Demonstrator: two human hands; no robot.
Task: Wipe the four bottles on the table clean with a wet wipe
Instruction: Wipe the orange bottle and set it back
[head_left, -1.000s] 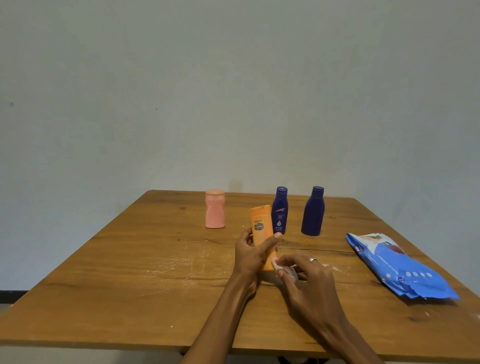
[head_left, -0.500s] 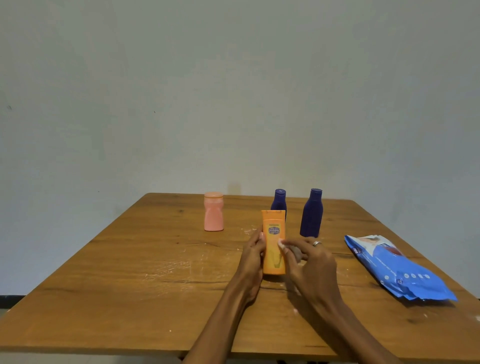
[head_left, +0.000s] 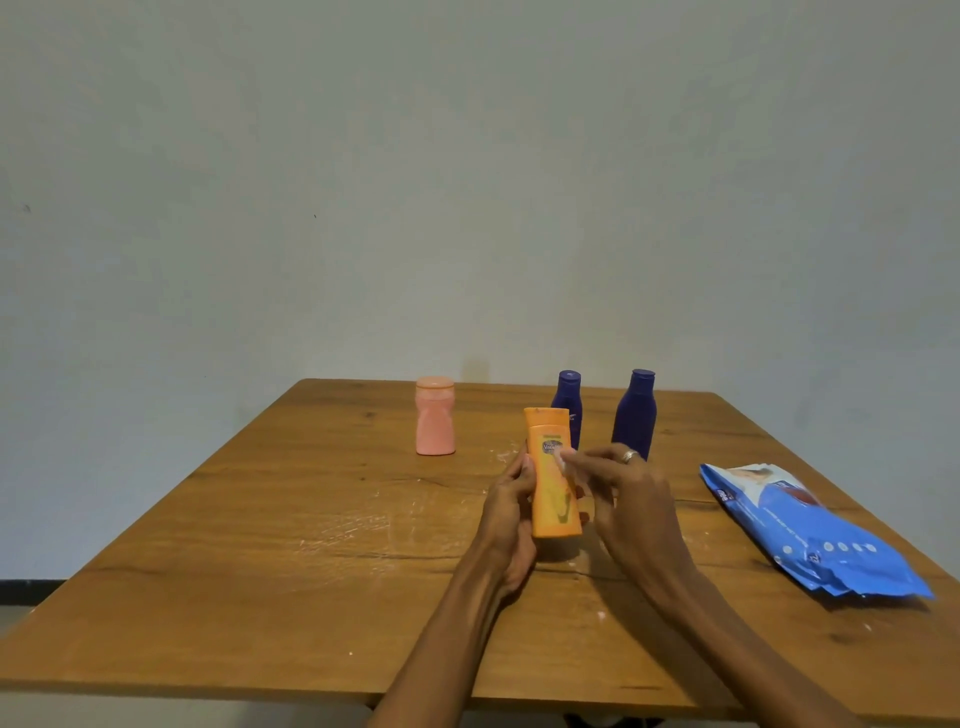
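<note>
The orange bottle (head_left: 555, 480) stood upright just right of the frame's centre, its base seemingly lifted a little off the wooden table (head_left: 291, 525). The left hand (head_left: 511, 506) gripped its left side, while the right hand (head_left: 618, 486) pinched a small wad of wet wipe (head_left: 562, 460) against the label. To my eye the job wanted firm strokes down the whole face, the left hand turning the bottle so the back got done too. Most of the wipe was hidden under the fingertips, and the bottle's far side could not be seen. Behind, the pink bottle (head_left: 435, 415) stood clear at centre left; the nearer purple bottle (head_left: 567, 402) was half covered, the other purple bottle (head_left: 635, 413) beside it. The blue wipe pack (head_left: 810, 535) lay at lower right.
</note>
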